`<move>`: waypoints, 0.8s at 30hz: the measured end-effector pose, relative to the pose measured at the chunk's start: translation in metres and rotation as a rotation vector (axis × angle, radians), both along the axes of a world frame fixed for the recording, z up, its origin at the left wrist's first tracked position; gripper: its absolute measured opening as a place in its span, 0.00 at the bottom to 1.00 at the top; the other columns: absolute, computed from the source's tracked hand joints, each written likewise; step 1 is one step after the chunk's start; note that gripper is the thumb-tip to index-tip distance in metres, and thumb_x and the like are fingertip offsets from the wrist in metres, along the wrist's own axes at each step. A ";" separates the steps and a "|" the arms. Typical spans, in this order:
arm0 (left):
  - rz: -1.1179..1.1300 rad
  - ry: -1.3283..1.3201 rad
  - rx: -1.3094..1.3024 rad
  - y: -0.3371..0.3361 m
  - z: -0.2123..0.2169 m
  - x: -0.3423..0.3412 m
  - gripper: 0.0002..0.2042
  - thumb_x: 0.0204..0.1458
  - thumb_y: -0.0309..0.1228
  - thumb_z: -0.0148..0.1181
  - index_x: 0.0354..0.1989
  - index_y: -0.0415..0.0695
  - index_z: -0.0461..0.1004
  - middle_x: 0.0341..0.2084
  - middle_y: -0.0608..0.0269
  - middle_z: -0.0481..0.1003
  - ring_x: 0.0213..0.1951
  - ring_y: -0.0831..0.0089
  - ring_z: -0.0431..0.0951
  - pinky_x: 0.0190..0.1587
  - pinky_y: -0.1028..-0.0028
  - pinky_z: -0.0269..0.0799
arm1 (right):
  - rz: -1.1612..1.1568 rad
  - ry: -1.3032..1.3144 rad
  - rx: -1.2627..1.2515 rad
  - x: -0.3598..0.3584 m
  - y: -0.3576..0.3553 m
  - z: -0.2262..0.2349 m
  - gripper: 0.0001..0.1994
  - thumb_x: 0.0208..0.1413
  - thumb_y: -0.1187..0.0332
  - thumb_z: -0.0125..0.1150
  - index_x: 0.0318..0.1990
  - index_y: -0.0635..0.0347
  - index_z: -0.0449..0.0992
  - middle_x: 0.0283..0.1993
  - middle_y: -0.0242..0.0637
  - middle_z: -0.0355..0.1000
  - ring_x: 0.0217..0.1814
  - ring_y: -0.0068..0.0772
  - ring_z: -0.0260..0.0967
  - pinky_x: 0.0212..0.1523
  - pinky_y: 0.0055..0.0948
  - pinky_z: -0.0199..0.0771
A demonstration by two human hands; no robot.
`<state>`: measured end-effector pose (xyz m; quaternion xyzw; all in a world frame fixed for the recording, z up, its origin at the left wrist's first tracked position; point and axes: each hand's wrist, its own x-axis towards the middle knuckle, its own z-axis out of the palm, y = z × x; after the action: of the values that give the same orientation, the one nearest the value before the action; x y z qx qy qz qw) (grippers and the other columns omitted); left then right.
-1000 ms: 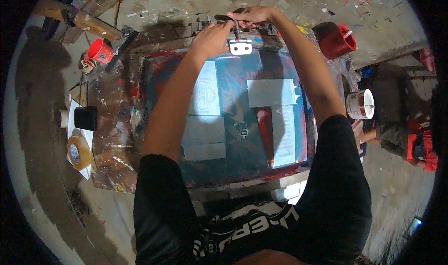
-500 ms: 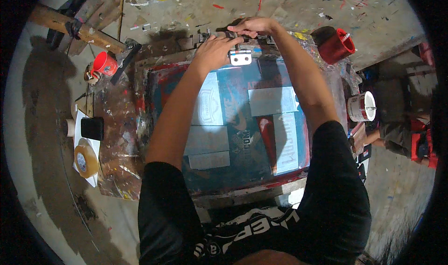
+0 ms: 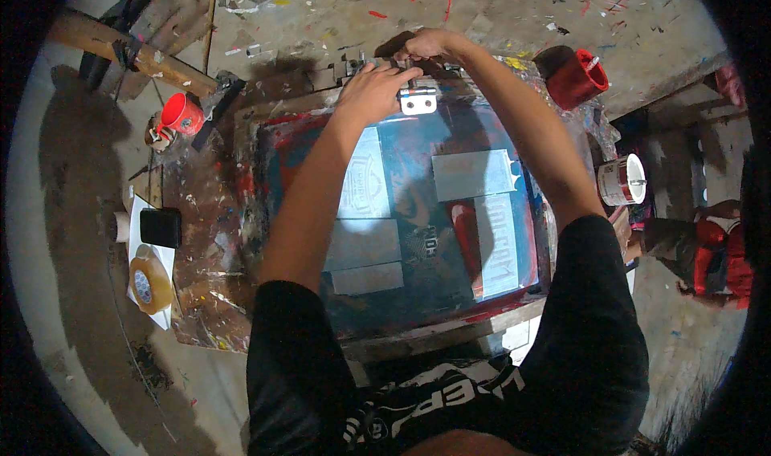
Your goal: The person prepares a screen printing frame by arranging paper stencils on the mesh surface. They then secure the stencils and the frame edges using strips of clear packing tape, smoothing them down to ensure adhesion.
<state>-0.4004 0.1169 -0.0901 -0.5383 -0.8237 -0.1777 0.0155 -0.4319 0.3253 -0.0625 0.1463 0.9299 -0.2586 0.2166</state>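
Note:
A screen-printing frame with blue-green mesh lies on the paint-stained table before me; pale rectangles of tape or paper cover parts of its mesh. A white metal hinge plate with two holes sits at its far edge. Over that edge, just left of the hinge, rests my left hand, fingers stretched toward the metal fitting. My right hand is beyond the hinge, its fingers curled together at the upper end of the fitting. What they grip is hidden by the hand.
On the left are a red cup, a black phone and a tape roll. A red container and a white tub stand right. Another person's arm shows at far right. A wooden beam juts in upper left.
My right hand's fingers have curled in more tightly at the fitting. The left hand stays at the frame's edge. The view has shifted slightly, and the person at right has moved.

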 end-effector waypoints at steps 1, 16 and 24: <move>-0.018 -0.010 0.013 0.006 0.002 0.003 0.31 0.48 0.34 0.67 0.64 0.59 0.66 0.48 0.50 0.77 0.53 0.52 0.75 0.57 0.58 0.66 | -0.039 0.072 0.002 0.000 0.015 -0.019 0.14 0.51 0.60 0.64 0.39 0.61 0.84 0.36 0.35 0.80 0.33 0.38 0.73 0.36 0.42 0.73; 0.001 0.158 -0.135 0.006 0.002 0.002 0.22 0.51 0.36 0.59 0.57 0.49 0.73 0.45 0.52 0.79 0.52 0.57 0.77 0.62 0.59 0.64 | -0.037 0.006 0.630 0.015 -0.062 0.046 0.24 0.46 0.55 0.66 0.52 0.50 0.82 0.56 0.39 0.78 0.58 0.41 0.76 0.53 0.44 0.78; 0.036 0.115 0.018 0.009 -0.025 0.001 0.25 0.52 0.34 0.58 0.62 0.54 0.71 0.49 0.48 0.79 0.50 0.53 0.79 0.62 0.56 0.68 | 0.001 -0.041 0.811 0.018 -0.083 0.034 0.20 0.46 0.54 0.70 0.48 0.41 0.83 0.47 0.27 0.82 0.50 0.28 0.80 0.44 0.35 0.80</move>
<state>-0.3996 0.1258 -0.1146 -0.5325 -0.8294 -0.1535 0.0706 -0.4139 0.2421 -0.0288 0.2243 0.9522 0.1322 0.1599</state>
